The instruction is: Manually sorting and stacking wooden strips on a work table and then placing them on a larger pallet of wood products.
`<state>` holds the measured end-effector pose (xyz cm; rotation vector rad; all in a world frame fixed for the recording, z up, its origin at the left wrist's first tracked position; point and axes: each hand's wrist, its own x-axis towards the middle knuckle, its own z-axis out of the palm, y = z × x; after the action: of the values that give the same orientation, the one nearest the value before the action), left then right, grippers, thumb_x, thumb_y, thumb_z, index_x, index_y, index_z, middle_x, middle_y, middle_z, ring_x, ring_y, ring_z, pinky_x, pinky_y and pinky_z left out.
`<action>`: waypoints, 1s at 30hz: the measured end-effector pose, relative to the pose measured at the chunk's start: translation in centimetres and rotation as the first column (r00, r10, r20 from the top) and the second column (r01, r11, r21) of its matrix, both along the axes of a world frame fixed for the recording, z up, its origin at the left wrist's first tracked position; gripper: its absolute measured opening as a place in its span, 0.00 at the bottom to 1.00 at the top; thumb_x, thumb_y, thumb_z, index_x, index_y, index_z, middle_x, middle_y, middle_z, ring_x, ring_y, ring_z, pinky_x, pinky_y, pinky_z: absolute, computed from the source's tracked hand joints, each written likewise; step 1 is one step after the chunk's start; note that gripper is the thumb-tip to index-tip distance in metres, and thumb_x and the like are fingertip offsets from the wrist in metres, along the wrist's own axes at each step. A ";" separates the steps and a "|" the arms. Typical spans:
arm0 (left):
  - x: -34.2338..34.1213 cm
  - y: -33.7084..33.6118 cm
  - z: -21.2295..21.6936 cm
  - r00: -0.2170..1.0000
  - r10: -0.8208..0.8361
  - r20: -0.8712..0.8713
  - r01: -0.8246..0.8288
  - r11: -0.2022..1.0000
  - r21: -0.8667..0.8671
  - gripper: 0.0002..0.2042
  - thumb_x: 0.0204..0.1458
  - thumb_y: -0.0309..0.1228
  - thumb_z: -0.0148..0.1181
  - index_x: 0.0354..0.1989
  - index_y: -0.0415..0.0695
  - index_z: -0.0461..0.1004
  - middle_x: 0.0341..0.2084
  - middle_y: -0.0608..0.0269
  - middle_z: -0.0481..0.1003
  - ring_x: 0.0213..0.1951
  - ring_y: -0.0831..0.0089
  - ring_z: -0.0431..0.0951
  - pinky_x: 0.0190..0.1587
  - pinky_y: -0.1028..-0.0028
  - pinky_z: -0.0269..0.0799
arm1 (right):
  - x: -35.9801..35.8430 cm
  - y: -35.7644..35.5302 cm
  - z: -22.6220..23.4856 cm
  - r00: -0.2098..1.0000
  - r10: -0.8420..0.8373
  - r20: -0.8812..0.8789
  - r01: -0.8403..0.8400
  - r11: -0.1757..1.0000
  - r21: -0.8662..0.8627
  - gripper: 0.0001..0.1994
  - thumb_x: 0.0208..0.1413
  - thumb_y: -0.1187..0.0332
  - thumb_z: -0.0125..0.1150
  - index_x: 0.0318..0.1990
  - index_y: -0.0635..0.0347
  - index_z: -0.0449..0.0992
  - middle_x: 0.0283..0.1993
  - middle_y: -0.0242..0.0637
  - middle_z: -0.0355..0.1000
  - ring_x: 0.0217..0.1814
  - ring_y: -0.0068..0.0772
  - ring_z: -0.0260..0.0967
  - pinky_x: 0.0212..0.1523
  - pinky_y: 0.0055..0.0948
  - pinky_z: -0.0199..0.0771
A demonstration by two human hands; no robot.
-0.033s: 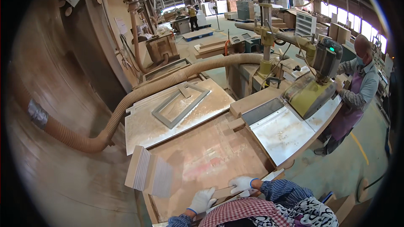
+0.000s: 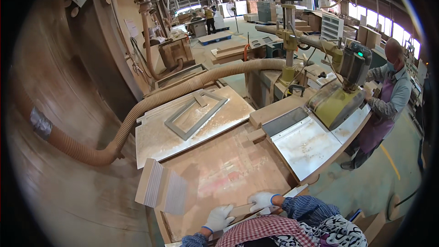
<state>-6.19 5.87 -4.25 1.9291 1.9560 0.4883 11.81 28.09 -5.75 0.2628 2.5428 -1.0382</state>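
My left hand [image 2: 219, 219] and my right hand [image 2: 262, 201], both in white gloves, are at the near edge of the wooden table. Between them a short light-brown board strip [image 2: 241, 210] is gripped at its two ends, one in each hand. Its far details are partly covered by the gloves. To the left, at the table's corner, two stacks of thin board strips [image 2: 154, 184] stand side by side, brown faces and pale layered edges showing.
A feeder machine [image 2: 336, 105] with a metal-topped table [image 2: 306, 146] stands at right, a co-worker [image 2: 386, 91] at its far end. A thick ribbed hose [image 2: 192, 82] arches across behind. A grey frame [image 2: 183, 130] lies on a dusty white panel [image 2: 155, 142] beyond the wooden table [image 2: 192, 174].
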 end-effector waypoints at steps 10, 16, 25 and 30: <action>2.6 -0.5 1.4 0.983 0.159 -0.094 -0.171 0.976 -0.133 0.27 0.47 0.53 0.63 0.52 0.50 0.75 0.42 0.55 0.78 0.44 0.53 0.77 0.45 0.56 0.73 | 0.1 -2.1 4.4 0.968 0.193 -0.162 -0.126 0.927 0.354 0.20 0.47 0.53 0.64 0.41 0.60 0.75 0.41 0.50 0.72 0.44 0.54 0.72 0.44 0.48 0.72; 3.7 -1.9 0.0 0.966 0.258 0.028 -0.260 0.964 0.064 0.26 0.50 0.45 0.63 0.56 0.48 0.70 0.41 0.53 0.74 0.42 0.51 0.75 0.43 0.56 0.72 | 3.3 -2.5 1.5 0.907 0.054 -0.418 0.078 0.953 0.293 0.28 0.52 0.52 0.63 0.55 0.59 0.67 0.47 0.46 0.70 0.48 0.52 0.70 0.48 0.47 0.70; 3.6 -1.6 -0.9 0.949 0.314 0.031 -0.314 0.949 -0.011 0.28 0.49 0.41 0.65 0.57 0.44 0.67 0.44 0.47 0.72 0.46 0.49 0.73 0.46 0.56 0.71 | 0.0 -4.2 2.9 0.902 0.240 -0.360 -0.021 0.855 0.518 0.23 0.48 0.55 0.64 0.49 0.58 0.71 0.46 0.44 0.71 0.51 0.45 0.70 0.46 0.43 0.68; 1.6 -2.2 3.6 0.918 0.375 0.130 -0.378 0.926 0.002 0.26 0.45 0.36 0.69 0.53 0.43 0.71 0.39 0.47 0.74 0.43 0.48 0.73 0.45 0.58 0.70 | -3.9 -3.8 4.6 0.924 0.358 -0.138 -0.280 0.874 0.397 0.20 0.49 0.55 0.65 0.42 0.60 0.73 0.39 0.47 0.73 0.41 0.52 0.74 0.42 0.44 0.74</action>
<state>-4.55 3.64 -0.69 1.4901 2.2504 0.7227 7.94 24.28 -1.18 -0.1811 2.8308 -0.4739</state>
